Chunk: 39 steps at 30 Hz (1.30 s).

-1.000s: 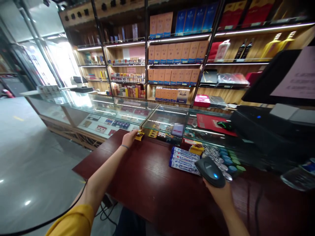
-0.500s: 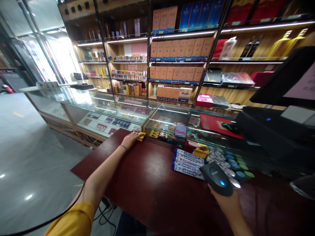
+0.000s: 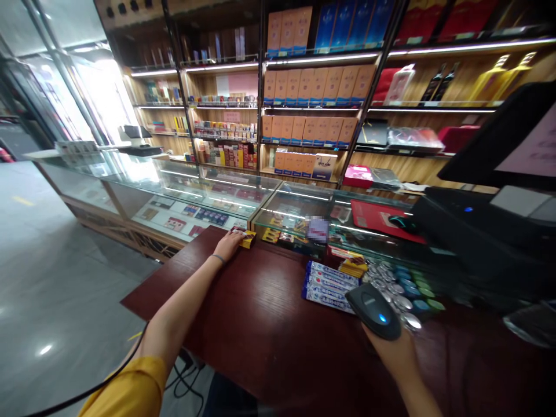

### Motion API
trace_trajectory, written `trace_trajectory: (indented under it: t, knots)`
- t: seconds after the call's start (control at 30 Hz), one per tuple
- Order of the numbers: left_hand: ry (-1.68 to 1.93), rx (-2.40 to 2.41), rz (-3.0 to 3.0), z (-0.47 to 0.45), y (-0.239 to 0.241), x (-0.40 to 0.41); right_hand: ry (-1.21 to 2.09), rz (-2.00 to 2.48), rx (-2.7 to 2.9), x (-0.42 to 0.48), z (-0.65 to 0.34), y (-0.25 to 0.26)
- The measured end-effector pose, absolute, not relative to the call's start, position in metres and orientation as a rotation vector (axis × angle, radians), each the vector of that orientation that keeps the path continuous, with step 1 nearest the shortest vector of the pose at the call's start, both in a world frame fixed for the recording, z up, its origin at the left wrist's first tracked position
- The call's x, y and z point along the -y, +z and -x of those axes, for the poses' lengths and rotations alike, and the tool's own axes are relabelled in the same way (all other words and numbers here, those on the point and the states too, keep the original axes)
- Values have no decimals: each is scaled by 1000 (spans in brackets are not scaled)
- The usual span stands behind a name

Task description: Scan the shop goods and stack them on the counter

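Note:
My right hand (image 3: 398, 350) is closed around the grip of a dark barcode scanner (image 3: 374, 313) with a blue light on top. The scanner's nose hangs over the near edge of a row of blue-and-white wrapped snack bars (image 3: 332, 285). At the far left corner of the brown table, my left hand (image 3: 231, 243) has its fingers over a small stack of yellow snack packets (image 3: 248, 239); the fingertips are partly hidden. More yellow packets (image 3: 354, 265) lie just behind the snack bars. Several round-lidded silver, blue and green containers (image 3: 403, 289) stand to the right.
The brown table (image 3: 269, 324) butts against a glass display counter (image 3: 208, 188). A black monitor (image 3: 499, 139) and a red mat (image 3: 382, 220) with a mouse are at the right. Boxed goods and bottles fill the wall shelves (image 3: 313, 110). Loose cables (image 3: 186, 382) hang below left.
My right hand and the scanner have shifted slightly left. My left hand stays at the yellow packets, and the whole view has moved a little.

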<state>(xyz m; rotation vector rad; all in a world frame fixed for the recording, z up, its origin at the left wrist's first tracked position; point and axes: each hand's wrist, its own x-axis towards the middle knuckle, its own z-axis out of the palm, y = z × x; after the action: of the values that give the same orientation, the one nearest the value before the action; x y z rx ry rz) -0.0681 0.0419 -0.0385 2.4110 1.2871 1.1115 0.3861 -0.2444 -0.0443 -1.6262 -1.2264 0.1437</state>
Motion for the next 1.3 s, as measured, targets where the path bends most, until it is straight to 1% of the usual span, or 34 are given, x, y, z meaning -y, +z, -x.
trace_trajectory:
  t: [0.1, 0.27, 0.33, 0.47, 0.63, 0.8, 0.93, 1.3]
  knots:
    - [1136, -1322, -2396, 61, -38, -32, 183, 1610, 1247, 240, -391, -49]
    - [1335, -1250, -2278, 27, -37, -4, 218, 1579, 1209, 232, -400, -55]
    - [1382, -1190, -2273, 2, -34, 10, 216, 1550, 1227, 233, -399, -49]
    - [1439, -1025, -2265, -59, -21, 44, 101, 1544, 1293, 242, -399, -30]
    - [1410, -756, -2079, -136, -4, 82, 15, 1694, 1322, 253, -411, -13]
    - [1399, -558, -1888, -199, 2, 106, -64, 1838, 1334, 263, -425, -2]
    - [1307, -458, -1770, -231, 2, 111, -126, 1922, 1329, 268, -431, 3]
    - [1305, -556, -2104, -279, -7, 88, -153, 1929, 1328, 269, -426, 8]
